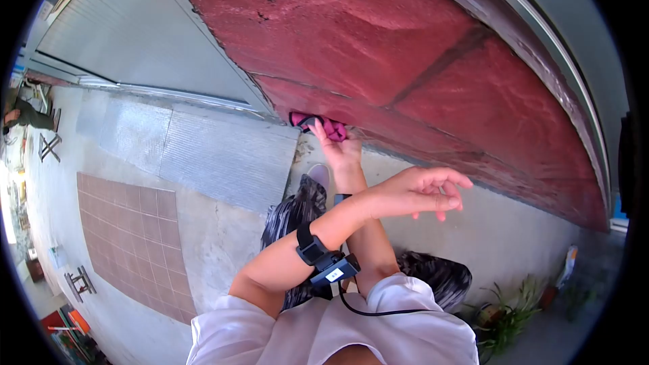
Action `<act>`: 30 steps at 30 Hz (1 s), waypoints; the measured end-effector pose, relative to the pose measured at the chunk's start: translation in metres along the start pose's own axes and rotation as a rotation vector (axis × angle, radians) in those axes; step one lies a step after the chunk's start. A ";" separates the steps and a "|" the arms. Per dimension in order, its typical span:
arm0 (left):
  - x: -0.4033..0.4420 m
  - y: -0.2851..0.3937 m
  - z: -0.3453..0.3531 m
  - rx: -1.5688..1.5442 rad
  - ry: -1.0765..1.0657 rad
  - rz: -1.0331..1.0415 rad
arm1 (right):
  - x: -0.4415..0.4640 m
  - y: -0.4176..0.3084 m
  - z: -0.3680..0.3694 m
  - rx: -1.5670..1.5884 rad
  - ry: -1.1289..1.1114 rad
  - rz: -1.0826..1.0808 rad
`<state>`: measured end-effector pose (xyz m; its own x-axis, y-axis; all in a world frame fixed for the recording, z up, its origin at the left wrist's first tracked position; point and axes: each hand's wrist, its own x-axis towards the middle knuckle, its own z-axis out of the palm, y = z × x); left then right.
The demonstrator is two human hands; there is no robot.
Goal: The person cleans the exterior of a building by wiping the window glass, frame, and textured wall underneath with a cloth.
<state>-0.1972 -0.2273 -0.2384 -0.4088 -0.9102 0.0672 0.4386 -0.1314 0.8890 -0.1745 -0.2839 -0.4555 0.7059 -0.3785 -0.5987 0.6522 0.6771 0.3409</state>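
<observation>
Holding the pink and black cloth at the foot of the red wall, the right hand is reaching forward and left, with one finger lying straight along the cloth; how tightly the other fingers are closing, I cannot tell. The left hand is crossing over the right arm and hanging in the air to the right, partly open, fingers loosely bent, holding nothing. The cloth is sitting near the corner where the wall is meeting the grey metal panel, just beyond a shoe.
</observation>
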 end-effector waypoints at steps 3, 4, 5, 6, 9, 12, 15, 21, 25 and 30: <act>-0.001 -0.004 0.002 -0.001 -0.017 -0.015 | -0.045 -0.032 0.000 0.016 -0.210 -0.130; -0.001 -0.005 0.002 -0.004 -0.018 -0.016 | -0.041 -0.041 -0.008 0.032 -0.220 -0.165; 0.000 -0.005 0.003 -0.005 -0.020 -0.027 | -0.040 -0.045 -0.011 0.049 -0.231 -0.204; 0.000 -0.005 0.003 -0.004 -0.016 -0.037 | -0.039 -0.047 -0.013 0.038 -0.235 -0.211; 0.002 -0.002 0.004 0.009 0.006 -0.080 | -0.005 -0.060 -0.031 -0.009 -0.122 -0.312; 0.007 0.003 0.005 0.020 0.023 -0.101 | 0.026 -0.064 -0.056 -0.165 -0.016 -0.375; 0.008 0.003 0.006 -0.015 0.045 -0.074 | 0.008 -0.066 -0.054 -0.274 0.007 -0.488; 0.012 -0.003 0.012 0.025 0.115 -0.023 | -0.085 -0.097 -0.016 -0.513 -0.013 -0.858; 0.013 -0.006 0.018 0.043 0.116 -0.036 | -0.130 -0.165 0.011 -0.181 -0.030 -0.842; 0.022 -0.011 0.017 0.059 0.170 -0.009 | -0.156 -0.253 0.016 -0.322 -0.696 -1.108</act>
<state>-0.2244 -0.2392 -0.2394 -0.2692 -0.9630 -0.0134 0.3857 -0.1206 0.9147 -0.4451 -0.4059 -0.4367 -0.0909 -0.9929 0.0762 0.9409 -0.1107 -0.3201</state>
